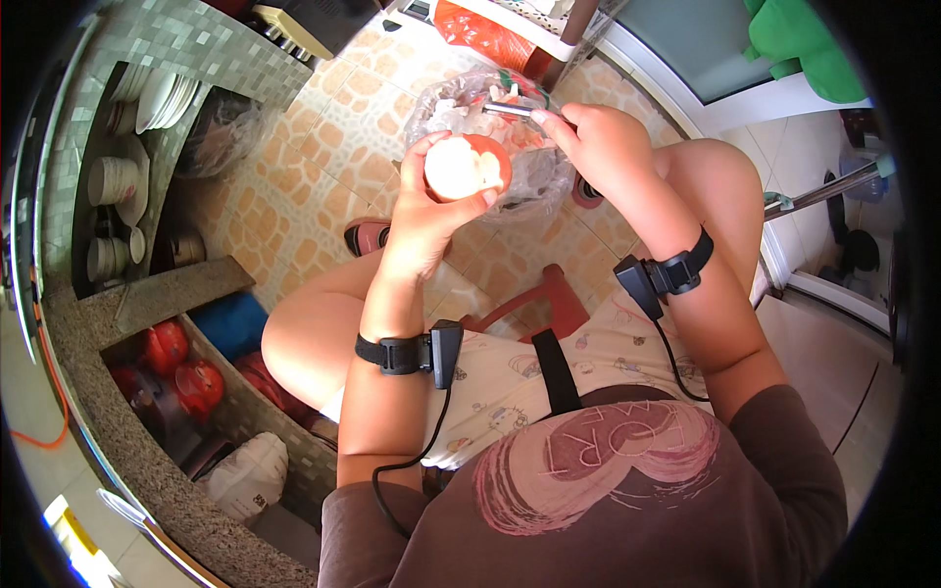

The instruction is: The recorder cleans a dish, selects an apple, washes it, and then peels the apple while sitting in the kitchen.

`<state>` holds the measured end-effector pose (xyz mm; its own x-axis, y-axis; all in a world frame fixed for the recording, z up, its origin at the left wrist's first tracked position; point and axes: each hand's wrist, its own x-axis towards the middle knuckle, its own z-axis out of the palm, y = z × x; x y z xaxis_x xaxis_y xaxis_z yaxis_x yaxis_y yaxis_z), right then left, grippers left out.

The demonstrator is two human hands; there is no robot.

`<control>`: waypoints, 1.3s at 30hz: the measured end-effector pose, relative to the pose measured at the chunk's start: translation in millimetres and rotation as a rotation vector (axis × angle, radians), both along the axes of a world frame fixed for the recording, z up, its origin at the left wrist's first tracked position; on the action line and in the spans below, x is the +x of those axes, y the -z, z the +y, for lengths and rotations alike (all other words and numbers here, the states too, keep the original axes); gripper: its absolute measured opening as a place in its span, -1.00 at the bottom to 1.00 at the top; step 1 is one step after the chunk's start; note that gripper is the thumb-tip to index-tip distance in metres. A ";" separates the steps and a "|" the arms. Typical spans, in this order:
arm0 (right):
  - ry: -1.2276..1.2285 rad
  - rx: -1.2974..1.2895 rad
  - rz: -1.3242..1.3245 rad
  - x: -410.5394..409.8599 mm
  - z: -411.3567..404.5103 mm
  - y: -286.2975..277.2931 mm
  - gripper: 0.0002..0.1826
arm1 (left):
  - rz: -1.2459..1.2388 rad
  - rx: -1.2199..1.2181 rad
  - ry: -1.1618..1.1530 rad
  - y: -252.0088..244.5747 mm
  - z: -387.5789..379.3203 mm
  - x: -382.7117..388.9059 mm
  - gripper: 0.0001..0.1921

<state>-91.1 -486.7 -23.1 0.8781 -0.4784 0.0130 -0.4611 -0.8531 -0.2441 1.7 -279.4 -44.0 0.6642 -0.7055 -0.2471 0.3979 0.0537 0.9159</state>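
Observation:
My left hand [434,209] grips a round, red-skinned fruit [459,167], apparently an apple. Much of its skin is off, and the bare pale flesh is overexposed in the bright light. My right hand [599,140] holds a slim metal peeler or knife [509,109]; its exact kind is hard to make out. The tool points left, above and apart from the fruit. Below both hands, a clear plastic bag [540,187] stands open on the floor, with pale and reddish scraps inside.
Shelves at left hold stacked white plates [167,103] and bowls [114,181]. A granite counter edge [81,411] curves along the left, above a compartment with red bags [197,386]. A red plastic stool [555,301] shows between my legs. A white rack [537,29] stands beyond the bag.

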 end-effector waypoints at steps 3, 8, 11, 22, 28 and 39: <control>-0.007 0.001 0.060 -2.5 3.4 0.8 -0.49 | -0.054 0.029 -0.056 6.6 -6.3 -1.7 -0.16; -0.004 0.398 -0.217 -3.3 25.2 4.6 -0.50 | -0.477 0.268 -0.190 6.8 -15.4 -5.5 -0.20; -0.025 0.430 -0.216 -0.8 32.1 -2.3 -0.55 | -0.697 0.315 -0.232 12.6 -14.4 -2.8 -0.25; -0.077 0.169 -0.129 1.4 16.8 -1.9 -0.52 | -1.054 0.372 -0.249 13.4 -11.9 -6.0 -0.25; -0.026 0.181 -0.226 -3.4 22.2 -3.0 -0.55 | -0.828 0.348 -0.285 -5.1 -18.6 -9.5 -0.31; -0.045 0.179 -0.135 0.9 27.6 11.8 -0.56 | -0.942 0.507 -0.294 8.9 -17.7 -7.2 -0.19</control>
<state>-90.2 -459.1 -35.0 0.8944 -0.4444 0.0504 -0.3768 -0.8095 -0.4503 -5.5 -297.1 -52.9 0.8635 -0.4493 0.2290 -0.4354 -0.4352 0.7880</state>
